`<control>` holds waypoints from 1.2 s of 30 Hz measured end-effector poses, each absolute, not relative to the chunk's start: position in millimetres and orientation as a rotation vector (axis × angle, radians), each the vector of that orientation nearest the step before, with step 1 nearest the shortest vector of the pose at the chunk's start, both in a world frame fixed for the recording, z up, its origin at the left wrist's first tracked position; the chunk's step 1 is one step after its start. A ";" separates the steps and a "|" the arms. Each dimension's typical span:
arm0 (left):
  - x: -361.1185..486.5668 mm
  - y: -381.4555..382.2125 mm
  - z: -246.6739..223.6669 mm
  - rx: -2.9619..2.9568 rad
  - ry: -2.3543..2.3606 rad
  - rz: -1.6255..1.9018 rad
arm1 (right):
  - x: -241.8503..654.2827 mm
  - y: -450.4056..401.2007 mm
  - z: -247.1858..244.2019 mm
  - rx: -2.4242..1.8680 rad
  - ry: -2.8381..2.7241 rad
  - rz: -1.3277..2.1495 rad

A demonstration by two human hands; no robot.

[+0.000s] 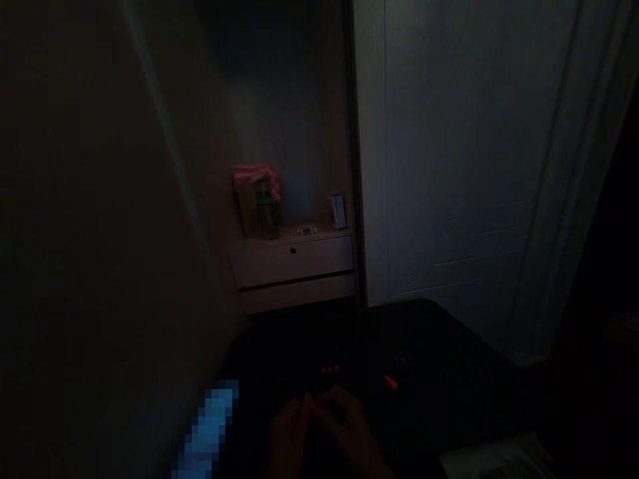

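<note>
The scene is very dark. At the bottom centre, my left hand (288,436) and my right hand (345,422) come together over a black surface (449,399). The fingertips of both hands are pinched close around a small red thing (313,405), too dim to name. Just beyond them, three small red dots (329,370) sit in a short row. To the right of my right hand lies a small bright orange piece (391,382), with a dim dark lump (400,362) behind it.
A pale sheet (496,459) lies at the lower right. A pixelated blue patch (207,432) covers something at the lower left. Ahead, a shelf above a drawer (294,263) holds a green bottle (268,216), a red-and-white item (254,174) and a small box (338,211).
</note>
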State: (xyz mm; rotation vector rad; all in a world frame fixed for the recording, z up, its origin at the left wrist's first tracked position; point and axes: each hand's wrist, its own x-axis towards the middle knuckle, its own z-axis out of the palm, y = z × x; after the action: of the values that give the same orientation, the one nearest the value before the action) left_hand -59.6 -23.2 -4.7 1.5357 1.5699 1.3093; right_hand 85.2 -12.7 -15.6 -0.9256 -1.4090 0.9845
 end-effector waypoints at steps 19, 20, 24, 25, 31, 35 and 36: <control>-62.7 -23.9 0.2 1.512 1.490 1.344 | 86.2 -10.1 -22.0 -0.860 -1.454 0.966; -62.9 -23.9 -0.5 1.526 1.483 1.336 | 86.3 -10.6 -21.6 -0.865 -1.435 0.965; -63.1 -25.0 -1.2 1.548 1.482 1.315 | 86.4 -11.3 -20.9 -0.925 -1.380 1.002; -63.0 -25.1 -1.0 1.547 1.485 1.314 | 86.3 -11.1 -21.0 -0.933 -1.379 1.018; -61.6 -24.6 0.7 1.504 1.473 1.326 | 86.1 -9.8 -22.4 -0.900 -1.380 1.003; -61.7 -25.0 2.1 1.514 1.445 1.327 | 87.4 -10.6 -19.3 -0.889 -1.406 0.981; -62.2 -24.9 1.8 1.523 1.447 1.327 | 87.5 -10.6 -18.3 -0.890 -1.416 0.976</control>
State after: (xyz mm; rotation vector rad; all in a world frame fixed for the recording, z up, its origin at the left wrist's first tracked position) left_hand -62.2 -24.9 1.8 1.5226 1.4474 1.3265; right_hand 87.5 -10.6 -18.3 -0.8897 -1.4156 0.9763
